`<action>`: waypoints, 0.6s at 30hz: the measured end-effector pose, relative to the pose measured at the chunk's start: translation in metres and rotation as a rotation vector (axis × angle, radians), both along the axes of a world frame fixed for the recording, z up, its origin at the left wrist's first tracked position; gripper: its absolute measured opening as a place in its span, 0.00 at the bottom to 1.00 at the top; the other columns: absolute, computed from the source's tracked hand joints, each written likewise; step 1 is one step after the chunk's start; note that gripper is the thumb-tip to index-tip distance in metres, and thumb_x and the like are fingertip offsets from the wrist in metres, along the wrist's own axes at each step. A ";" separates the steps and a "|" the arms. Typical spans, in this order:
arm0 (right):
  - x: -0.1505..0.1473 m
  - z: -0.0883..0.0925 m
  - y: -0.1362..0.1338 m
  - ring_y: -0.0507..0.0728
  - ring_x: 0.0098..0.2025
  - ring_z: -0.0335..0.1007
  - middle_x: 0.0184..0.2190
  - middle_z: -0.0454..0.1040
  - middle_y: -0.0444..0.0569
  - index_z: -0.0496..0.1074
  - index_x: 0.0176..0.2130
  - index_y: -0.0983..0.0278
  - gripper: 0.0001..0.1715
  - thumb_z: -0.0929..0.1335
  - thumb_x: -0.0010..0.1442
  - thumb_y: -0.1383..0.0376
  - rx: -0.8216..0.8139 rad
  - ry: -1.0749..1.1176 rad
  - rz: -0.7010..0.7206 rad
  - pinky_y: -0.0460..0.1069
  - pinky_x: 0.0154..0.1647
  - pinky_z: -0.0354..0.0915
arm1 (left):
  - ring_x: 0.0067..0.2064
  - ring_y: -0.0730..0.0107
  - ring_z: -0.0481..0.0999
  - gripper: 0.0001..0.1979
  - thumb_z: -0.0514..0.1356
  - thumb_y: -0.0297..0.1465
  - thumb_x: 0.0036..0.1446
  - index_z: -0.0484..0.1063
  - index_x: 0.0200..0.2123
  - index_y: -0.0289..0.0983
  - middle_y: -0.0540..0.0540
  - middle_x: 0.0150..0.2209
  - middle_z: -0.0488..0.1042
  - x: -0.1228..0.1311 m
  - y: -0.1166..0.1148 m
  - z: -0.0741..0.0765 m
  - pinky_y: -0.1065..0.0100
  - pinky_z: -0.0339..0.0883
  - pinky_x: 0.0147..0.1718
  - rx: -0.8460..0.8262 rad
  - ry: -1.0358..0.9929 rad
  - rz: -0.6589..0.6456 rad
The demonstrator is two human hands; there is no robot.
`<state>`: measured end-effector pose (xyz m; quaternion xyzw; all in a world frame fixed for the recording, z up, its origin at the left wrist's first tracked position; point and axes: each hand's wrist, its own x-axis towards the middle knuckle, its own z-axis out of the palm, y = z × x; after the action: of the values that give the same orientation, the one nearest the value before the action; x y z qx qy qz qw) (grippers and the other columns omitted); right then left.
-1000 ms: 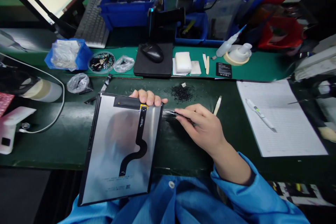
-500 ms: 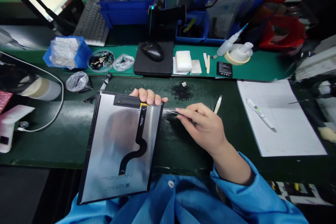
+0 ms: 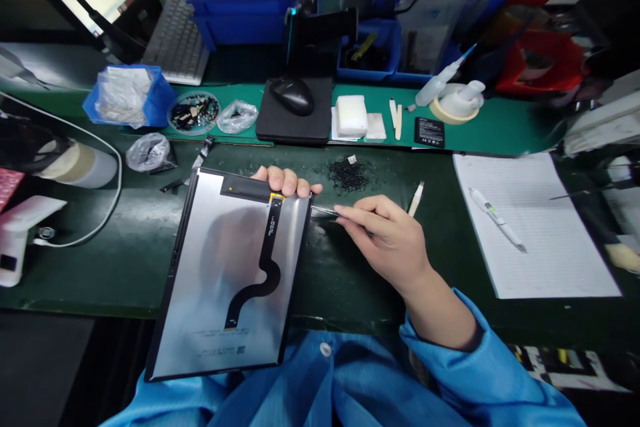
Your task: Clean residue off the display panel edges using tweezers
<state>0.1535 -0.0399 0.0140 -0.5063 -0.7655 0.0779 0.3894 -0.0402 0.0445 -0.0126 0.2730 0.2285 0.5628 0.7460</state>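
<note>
A tablet display panel (image 3: 220, 267) is tilted towards me, its silvery back facing up and a black flex cable (image 3: 267, 247) running down it. My left hand (image 3: 285, 181) grips the panel's top edge with the fingers curled over; the palm and thumb are behind it. Pinched in my right hand (image 3: 393, 240) are thin metal tweezers (image 3: 324, 210), their tip at the panel's upper right edge. Beyond that edge lies a small heap of black scraps (image 3: 349, 175) on the dark green mat. A pale stick-like tool (image 3: 415, 199) lies just past my right hand.
A notebook (image 3: 550, 247) with a white pen (image 3: 497, 220) lies to the right. Along the back shelf are a mouse (image 3: 293, 95), white pads (image 3: 351, 115), a black battery (image 3: 429, 132), a dropper bottle (image 3: 440, 83) and blue bins (image 3: 245, 7). A white cable (image 3: 117, 180) curves at the left.
The panel has shifted very slightly and its lower end has risen a little in the view. Both hands keep their holds, with the tweezers still at the same edge.
</note>
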 end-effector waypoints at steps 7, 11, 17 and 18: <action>0.000 0.000 -0.001 0.50 0.31 0.74 0.33 0.78 0.44 0.81 0.46 0.58 0.11 0.71 0.65 0.70 0.013 -0.025 -0.002 0.45 0.32 0.68 | 0.23 0.77 0.62 0.19 0.48 0.39 0.61 0.44 0.23 0.35 0.51 0.20 0.51 0.007 -0.001 -0.001 0.58 0.77 0.36 -0.037 -0.274 -0.011; 0.001 -0.002 -0.001 0.50 0.32 0.75 0.33 0.79 0.44 0.81 0.47 0.58 0.12 0.72 0.64 0.70 0.018 -0.039 -0.003 0.45 0.32 0.69 | 0.21 0.78 0.62 0.17 0.41 0.37 0.63 0.40 0.25 0.35 0.52 0.19 0.51 0.011 -0.004 0.017 0.60 0.76 0.30 -0.258 -0.288 0.044; 0.003 -0.002 0.000 0.50 0.32 0.74 0.35 0.79 0.45 0.80 0.49 0.55 0.14 0.71 0.65 0.68 0.021 -0.019 -0.003 0.46 0.32 0.70 | 0.20 0.78 0.60 0.17 0.39 0.37 0.63 0.40 0.24 0.34 0.51 0.18 0.48 0.012 -0.004 0.023 0.61 0.74 0.28 -0.275 -0.266 0.067; 0.003 -0.002 0.000 0.50 0.32 0.74 0.35 0.79 0.45 0.80 0.49 0.55 0.14 0.71 0.65 0.68 0.021 -0.020 -0.003 0.46 0.32 0.70 | 0.20 0.78 0.60 0.17 0.39 0.37 0.63 0.40 0.24 0.34 0.51 0.18 0.48 0.012 -0.004 0.021 0.60 0.74 0.29 -0.262 -0.258 0.067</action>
<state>0.1561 -0.0401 0.0122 -0.5040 -0.7694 0.0639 0.3871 -0.0279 0.0405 0.0087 0.0913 0.2113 0.5832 0.7790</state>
